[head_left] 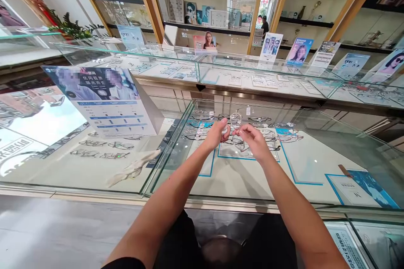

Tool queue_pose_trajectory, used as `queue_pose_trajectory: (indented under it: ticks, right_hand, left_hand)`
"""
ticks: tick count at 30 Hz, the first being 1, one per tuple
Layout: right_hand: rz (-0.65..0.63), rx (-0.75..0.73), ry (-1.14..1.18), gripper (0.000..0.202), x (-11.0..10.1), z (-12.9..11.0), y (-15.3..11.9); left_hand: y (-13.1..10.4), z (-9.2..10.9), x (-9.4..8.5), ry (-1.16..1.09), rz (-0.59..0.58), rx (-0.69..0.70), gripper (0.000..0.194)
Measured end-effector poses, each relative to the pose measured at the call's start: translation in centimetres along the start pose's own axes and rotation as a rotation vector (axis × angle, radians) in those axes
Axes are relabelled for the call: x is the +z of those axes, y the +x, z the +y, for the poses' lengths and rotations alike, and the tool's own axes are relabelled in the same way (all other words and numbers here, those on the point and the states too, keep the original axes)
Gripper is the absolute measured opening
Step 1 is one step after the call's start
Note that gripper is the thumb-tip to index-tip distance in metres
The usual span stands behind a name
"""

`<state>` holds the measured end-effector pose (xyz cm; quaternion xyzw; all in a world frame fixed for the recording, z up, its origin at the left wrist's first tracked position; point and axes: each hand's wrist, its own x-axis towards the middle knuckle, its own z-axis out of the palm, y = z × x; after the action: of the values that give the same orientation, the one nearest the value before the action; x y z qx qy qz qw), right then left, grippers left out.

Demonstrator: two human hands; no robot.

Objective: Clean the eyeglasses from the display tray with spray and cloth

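Glass-topped counter (240,187), two hands above it, one pair of glasses (236,121) up in the air between them. Glasses are thin-rimmed, turned on end, one lens above the other. Right hand (251,138): 1 of 2, fingers pinching the frame near its middle. Left hand (218,132): 2 of 2, fingers curled around one small white item (224,128), thumb on top; too small to identify. Under and behind the hands: several rows of spectacles, overlapping, exact count not readable; one small white tag (248,110) among them. Left case: at least four pairs of frames (121,146), one pale crumpled-looking piece (134,169) beside them, one large tented sign (109,111) above. Right side: one brown strip (345,171). Rear showcase, right half: five upright cards (299,51). One distant person (264,26) past the shelves.
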<state>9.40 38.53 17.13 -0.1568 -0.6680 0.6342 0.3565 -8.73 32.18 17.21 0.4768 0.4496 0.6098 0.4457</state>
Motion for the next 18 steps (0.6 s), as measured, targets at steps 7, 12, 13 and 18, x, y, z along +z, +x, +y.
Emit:
queue_pose_trajectory:
  ticks: [7, 12, 13, 18]
  right_hand:
    - [-0.076, 0.023, 0.082, 0.035, 0.2, 0.4, 0.0]
    - [-0.035, 0.041, 0.118, 0.036, 0.1, 0.0, 0.1]
    - [-0.010, 0.042, 0.136, 0.036, 0.0, -0.1, 0.2]
    - [0.122, 0.018, 0.263, 0.035, -0.6, -0.5, 0.7]
  left_hand:
    - [0.0, -0.3, -0.1, 0.039, -0.032, -0.024, 0.079]
    - [-0.2, -0.3, 0.1, 0.065, -0.038, -0.026, 0.078]
    - [-0.3, -0.3, 0.2, 0.075, -0.045, -0.026, 0.078]
    - [-0.7, -0.5, 1.1, 0.232, -0.146, -0.014, 0.079]
